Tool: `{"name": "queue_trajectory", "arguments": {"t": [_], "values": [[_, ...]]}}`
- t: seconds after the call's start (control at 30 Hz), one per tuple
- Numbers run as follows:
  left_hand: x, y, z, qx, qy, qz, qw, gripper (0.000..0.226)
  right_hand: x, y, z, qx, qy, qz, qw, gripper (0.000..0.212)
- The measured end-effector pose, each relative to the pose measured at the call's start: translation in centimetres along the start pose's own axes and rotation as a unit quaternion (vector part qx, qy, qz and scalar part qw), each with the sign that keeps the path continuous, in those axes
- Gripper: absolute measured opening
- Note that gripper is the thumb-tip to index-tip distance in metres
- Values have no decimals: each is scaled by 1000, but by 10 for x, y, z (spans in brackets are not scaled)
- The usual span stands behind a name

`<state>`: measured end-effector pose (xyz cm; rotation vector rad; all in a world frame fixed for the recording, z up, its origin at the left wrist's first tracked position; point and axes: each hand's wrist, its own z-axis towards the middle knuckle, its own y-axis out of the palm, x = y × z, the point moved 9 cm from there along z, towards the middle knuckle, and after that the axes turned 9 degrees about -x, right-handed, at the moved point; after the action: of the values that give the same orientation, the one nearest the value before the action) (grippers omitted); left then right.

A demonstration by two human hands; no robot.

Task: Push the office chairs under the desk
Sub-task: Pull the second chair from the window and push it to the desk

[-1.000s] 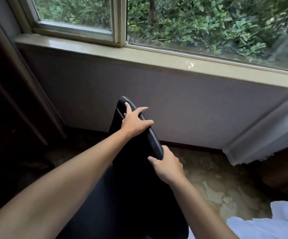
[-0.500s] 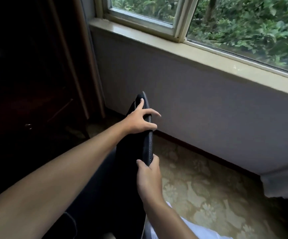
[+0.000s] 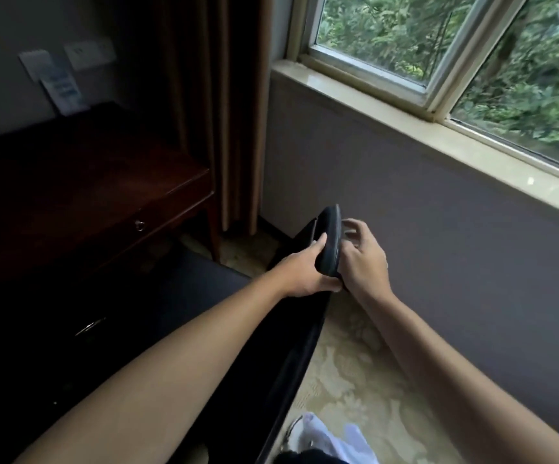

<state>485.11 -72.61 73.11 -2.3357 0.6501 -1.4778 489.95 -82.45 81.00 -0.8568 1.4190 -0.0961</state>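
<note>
A black office chair stands in front of me, its backrest seen edge-on and its dark seat to the left. My left hand grips the top edge of the backrest from the left side. My right hand rests against the right side of that top edge, fingers loosely curled and partly apart. A dark wooden desk with a drawer and a ring pull stands at the left, its right leg near the chair's front.
A brown curtain hangs in the corner beside the desk. A grey wall under a window sill runs along the right. Patterned beige carpet lies between chair and wall. Papers lean on the desk's back wall.
The view has swung left and the desk has come into sight. The chair has turned toward the desk. My right hand moved up the backrest, close to my left hand.
</note>
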Motion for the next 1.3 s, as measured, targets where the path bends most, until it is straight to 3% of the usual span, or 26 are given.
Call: {"name": "queue_trajectory", "arguments": {"t": [0.1,0.2,0.3,0.37,0.53,0.67,0.8,0.93,1.07,1.3], "values": [[3,-3,-5,10,9,-1,1000,106,-18,0,41,-27,-97,-133,986,37],[0,-1,-11,40,-3,-14,999,91,-34,27,82,-124,-199,-255,938,30],[-5,1,-16,55,-28,-28,998,87,-26,73,102,-246,-249,-419,838,22],[-7,-2,-17,90,-50,-49,993,83,-15,96,108,-293,-260,-499,773,30],[-17,6,-30,178,-167,-64,968,97,-8,109,116,-341,-313,-516,721,45],[-16,13,-61,301,-242,-84,918,88,-6,121,114,-420,-319,-535,660,54],[-11,41,-89,360,-272,-88,888,78,9,122,106,-464,-303,-583,594,60],[-8,59,-114,357,-299,-98,880,65,17,118,72,-492,-329,-608,529,62],[0,77,-128,342,-292,-88,889,64,31,103,47,-486,-360,-595,529,59],[13,106,-153,327,-314,-41,891,75,51,80,-10,-471,-481,-611,416,70]]}}
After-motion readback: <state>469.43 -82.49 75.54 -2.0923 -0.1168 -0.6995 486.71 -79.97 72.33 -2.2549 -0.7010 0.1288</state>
